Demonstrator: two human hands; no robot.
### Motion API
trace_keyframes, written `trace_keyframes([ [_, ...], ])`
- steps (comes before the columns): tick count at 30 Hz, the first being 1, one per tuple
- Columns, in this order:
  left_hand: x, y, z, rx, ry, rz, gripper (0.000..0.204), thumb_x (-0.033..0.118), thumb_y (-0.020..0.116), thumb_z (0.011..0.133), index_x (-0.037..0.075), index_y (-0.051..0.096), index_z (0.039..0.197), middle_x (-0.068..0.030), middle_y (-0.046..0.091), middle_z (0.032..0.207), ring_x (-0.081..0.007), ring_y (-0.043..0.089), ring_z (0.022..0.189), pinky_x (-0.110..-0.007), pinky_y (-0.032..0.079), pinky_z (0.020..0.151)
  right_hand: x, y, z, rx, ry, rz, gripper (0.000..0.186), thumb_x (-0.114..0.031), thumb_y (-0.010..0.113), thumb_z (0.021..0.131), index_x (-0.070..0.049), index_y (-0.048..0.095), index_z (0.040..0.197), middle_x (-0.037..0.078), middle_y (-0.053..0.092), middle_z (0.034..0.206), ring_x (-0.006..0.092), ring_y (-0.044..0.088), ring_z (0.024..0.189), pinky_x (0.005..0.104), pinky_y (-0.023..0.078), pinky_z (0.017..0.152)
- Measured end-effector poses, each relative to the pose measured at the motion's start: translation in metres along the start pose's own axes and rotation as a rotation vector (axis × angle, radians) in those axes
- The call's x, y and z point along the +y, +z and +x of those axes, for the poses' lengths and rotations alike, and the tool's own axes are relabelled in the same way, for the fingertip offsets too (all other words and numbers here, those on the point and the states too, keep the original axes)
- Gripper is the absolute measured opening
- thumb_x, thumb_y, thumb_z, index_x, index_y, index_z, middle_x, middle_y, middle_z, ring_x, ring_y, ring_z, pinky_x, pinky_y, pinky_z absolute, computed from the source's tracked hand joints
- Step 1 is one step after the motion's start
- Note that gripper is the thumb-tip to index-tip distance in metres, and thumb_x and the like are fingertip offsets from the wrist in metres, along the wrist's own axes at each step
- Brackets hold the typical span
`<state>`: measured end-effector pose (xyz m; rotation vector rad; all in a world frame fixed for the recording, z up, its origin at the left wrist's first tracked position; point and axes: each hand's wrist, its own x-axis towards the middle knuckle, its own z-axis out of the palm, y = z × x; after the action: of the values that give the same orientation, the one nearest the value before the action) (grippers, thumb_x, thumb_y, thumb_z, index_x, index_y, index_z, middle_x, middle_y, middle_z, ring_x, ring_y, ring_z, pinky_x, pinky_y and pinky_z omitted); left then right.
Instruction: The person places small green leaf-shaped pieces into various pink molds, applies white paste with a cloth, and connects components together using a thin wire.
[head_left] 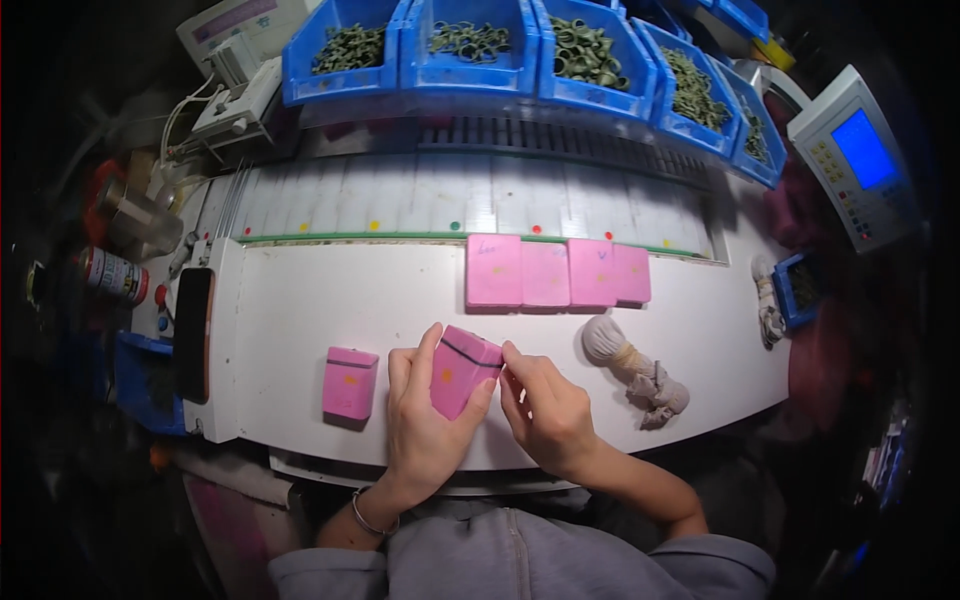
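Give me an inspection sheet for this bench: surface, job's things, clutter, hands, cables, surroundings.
Surface: white worktable, green strip along its far edge.
Job's things: pink box held tilted; second pink box lying to its left; row of four pink boxes further back.
Clutter: bundled cloth; dark phone at the left edge.
Hands: left hand grips the held box; right hand fingertips at its top edge.
Cables: white leads by the far-left device.
Surroundings: blue bins of greenish rings; keypad unit with a blue screen.
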<state>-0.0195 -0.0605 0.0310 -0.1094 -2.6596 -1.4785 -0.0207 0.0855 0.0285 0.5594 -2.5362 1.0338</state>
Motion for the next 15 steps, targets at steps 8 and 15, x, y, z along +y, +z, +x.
trace_keyframes([
  [8, 0.015, 0.013, -0.001, 0.002, 0.056, 0.017, 0.062, 0.015, 0.071, 0.068, -0.005, 0.045, 0.121, -0.0131, 0.043, 0.091, -0.025, 0.05, 0.079, -0.035, 0.045, 0.068, 0.012, -0.016, -0.004, -0.044, -0.106, -0.231, 0.035, 0.0, 0.057, 0.073, 0.008, 0.053, 0.106, 0.009, 0.049, 0.07, 0.02, 0.053, 0.056, 0.0287, 0.044, 0.045],
  [15, 0.022, 0.012, -0.002, -0.063, 0.042, 0.067, 0.06, 0.016, 0.071, 0.066, -0.002, 0.048, 0.118, -0.0122, 0.042, 0.088, -0.0247, 0.05, 0.077, -0.035, 0.045, 0.066, 0.028, -0.023, 0.0, -0.056, -0.17, -0.196, 0.031, 0.0, 0.056, 0.071, 0.006, 0.053, 0.101, 0.008, 0.047, 0.068, 0.0203, 0.051, 0.055, 0.0291, 0.043, 0.046],
])
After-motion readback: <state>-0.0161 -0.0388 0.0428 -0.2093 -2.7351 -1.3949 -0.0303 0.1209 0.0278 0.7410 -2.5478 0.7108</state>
